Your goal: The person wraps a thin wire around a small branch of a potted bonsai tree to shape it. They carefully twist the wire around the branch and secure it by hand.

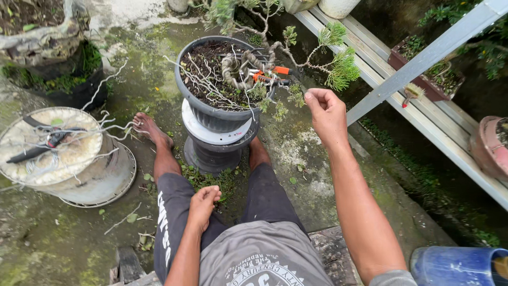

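Observation:
A bonsai tree (248, 66) with a wire-wrapped, twisted trunk grows in a dark round pot (211, 114) that stands on a round turntable stand (214, 145) between my legs. Orange-handled cutters (270, 77) lie on the soil beside the trunk. My right hand (325, 111) is raised to the right of the pot with fingers curled, pinching at a thin branch tip or wire; which one I cannot tell. My left hand (203, 204) rests loosely closed on my left thigh and holds nothing.
An upturned white bucket (79, 169) at the left carries pliers and loose wire pieces. Potted plants sit at the top left and on a slatted bench (423, 114) at the right. A grey metal bar (423, 58) crosses the bench. A blue container (455, 265) stands at the bottom right.

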